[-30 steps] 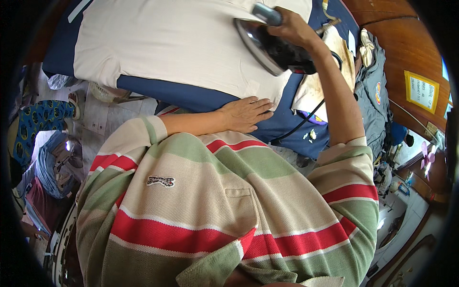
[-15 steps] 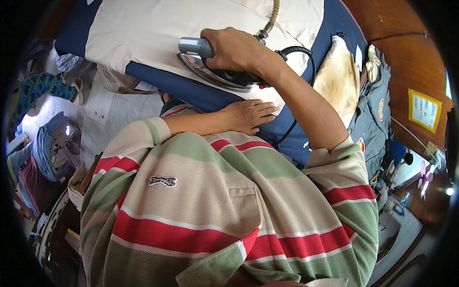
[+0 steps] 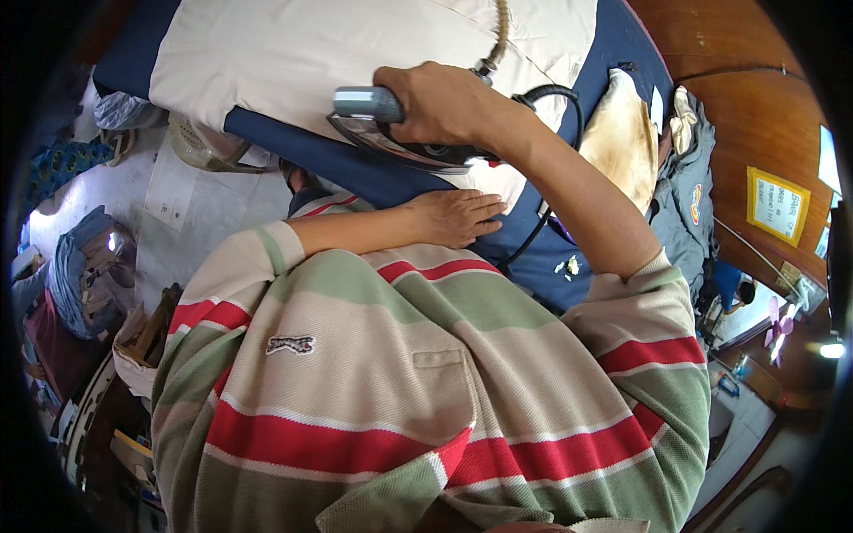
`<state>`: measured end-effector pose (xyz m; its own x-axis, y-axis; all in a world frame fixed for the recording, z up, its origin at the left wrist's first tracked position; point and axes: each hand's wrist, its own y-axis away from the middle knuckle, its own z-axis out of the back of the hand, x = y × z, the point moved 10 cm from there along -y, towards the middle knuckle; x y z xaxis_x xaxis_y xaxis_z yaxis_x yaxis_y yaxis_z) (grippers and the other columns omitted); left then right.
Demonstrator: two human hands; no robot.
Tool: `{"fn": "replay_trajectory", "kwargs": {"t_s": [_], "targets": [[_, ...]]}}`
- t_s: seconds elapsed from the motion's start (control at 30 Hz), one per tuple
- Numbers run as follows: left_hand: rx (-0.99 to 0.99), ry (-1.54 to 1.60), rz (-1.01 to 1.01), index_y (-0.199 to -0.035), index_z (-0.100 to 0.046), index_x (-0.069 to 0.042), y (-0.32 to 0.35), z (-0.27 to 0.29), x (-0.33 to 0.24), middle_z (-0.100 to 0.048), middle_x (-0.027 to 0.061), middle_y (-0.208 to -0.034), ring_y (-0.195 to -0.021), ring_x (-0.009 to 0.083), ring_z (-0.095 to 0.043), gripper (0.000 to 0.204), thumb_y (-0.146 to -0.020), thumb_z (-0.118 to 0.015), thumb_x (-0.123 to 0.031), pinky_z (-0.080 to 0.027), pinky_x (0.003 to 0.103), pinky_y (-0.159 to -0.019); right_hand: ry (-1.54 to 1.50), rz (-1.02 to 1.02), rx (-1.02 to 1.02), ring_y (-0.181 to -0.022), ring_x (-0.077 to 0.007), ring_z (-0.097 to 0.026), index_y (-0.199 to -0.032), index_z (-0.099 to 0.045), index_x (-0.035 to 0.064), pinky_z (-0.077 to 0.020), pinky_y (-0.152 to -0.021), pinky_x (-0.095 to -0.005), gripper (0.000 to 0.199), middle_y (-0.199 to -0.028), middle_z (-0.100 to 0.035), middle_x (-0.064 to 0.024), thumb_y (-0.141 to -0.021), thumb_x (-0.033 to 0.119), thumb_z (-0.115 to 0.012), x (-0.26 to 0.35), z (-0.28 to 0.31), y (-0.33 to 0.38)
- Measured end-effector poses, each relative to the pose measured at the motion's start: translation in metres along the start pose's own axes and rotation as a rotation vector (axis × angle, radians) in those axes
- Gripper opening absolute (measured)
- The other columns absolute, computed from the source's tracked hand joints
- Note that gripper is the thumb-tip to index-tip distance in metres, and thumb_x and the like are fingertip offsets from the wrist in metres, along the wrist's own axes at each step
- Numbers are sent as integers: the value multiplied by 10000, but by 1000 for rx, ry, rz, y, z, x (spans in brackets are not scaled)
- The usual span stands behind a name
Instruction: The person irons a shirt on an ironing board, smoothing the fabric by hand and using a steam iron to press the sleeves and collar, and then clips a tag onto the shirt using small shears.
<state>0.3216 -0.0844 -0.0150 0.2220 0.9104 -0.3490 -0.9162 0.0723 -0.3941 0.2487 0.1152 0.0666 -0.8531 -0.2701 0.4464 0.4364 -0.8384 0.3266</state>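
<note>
My right hand (image 3: pixel 444 105) is wrapped around the grey handle of a steam iron (image 3: pixel 369 104). The iron's metal soleplate rests along the near edge of a cream cloth (image 3: pixel 284 62), which is spread over a dark blue padded ironing surface (image 3: pixel 293 142). Close below the iron, my left hand (image 3: pixel 459 218) lies flat with its fingers stretched to the right, the tips at a cream corner of the cloth. A ribbed brown hose (image 3: pixel 501 35) rises from the iron's far side. Behind my right wrist, a black cord (image 3: pixel 579 111) loops down to the blue cover.
A scorched cream pad (image 3: pixel 622 133) lies on the right side of the blue surface. Grey garments (image 3: pixel 684 191) hang beside a wooden wall (image 3: pixel 737 115). To the left, a beige plastic basket (image 3: pixel 200 147) stands on the tiled floor with piled clothes (image 3: pixel 80 275) nearby.
The iron in my right hand has come slightly nearer to me over the cloth's near edge. My left hand stays almost in place, and the view has shifted a little.
</note>
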Motion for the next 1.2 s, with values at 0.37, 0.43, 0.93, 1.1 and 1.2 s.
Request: {"fn": "replay_trajectory", "kwargs": {"t_s": [0.37, 0.43, 0.93, 1.1, 1.2], "targets": [[-312, -213, 364, -915, -601, -60, 75, 126, 87, -627, 78, -932, -840, 226, -611, 206, -714, -581, -98, -466, 376, -728, -64, -199, -239, -814, -347, -638, -1001, -597, 1, -492, -735, -401, 454, -866, -644, -226, -699, 333, -668, -99, 51, 0], [-267, -329, 696, -1170, -547, -81, 129, 147, 136, -545, 102, -1209, -1156, 286, -480, 363, -837, -544, -226, -357, 431, -923, -131, -441, -134, -853, -346, -624, -1063, -557, -51, -477, -772, -377, 467, -917, -624, -276, -689, 217, -635, -110, 68, 28], [-45, -564, 1040, -1404, -326, -238, 222, 154, 180, -252, 37, -1481, -1358, 272, -221, 548, -887, -432, -385, -178, 489, -1033, -292, -1033, -679, -836, -428, -602, -947, -539, -126, -467, -737, -425, 459, -819, -593, -330, -678, 241, -603, -161, 10, 211], [-4, -557, 1060, -1405, -323, -230, 220, 155, 182, -251, 44, -1479, -1357, 289, -216, 544, -897, -404, -406, -192, 510, -1026, -336, -1180, -761, -833, -408, -616, -918, -561, -137, -469, -755, -420, 477, -817, -604, -318, -669, 267, -600, -226, 24, 232], [-13, -536, 1056, -1399, -334, -214, 216, 157, 181, -259, 51, -1475, -1355, 295, -218, 543, -894, -418, -396, -197, 516, -1024, -438, -1203, -711, -826, -395, -627, -905, -581, -130, -475, -749, -418, 476, -818, -614, -311, -661, 277, -598, -238, 38, 224]]}}
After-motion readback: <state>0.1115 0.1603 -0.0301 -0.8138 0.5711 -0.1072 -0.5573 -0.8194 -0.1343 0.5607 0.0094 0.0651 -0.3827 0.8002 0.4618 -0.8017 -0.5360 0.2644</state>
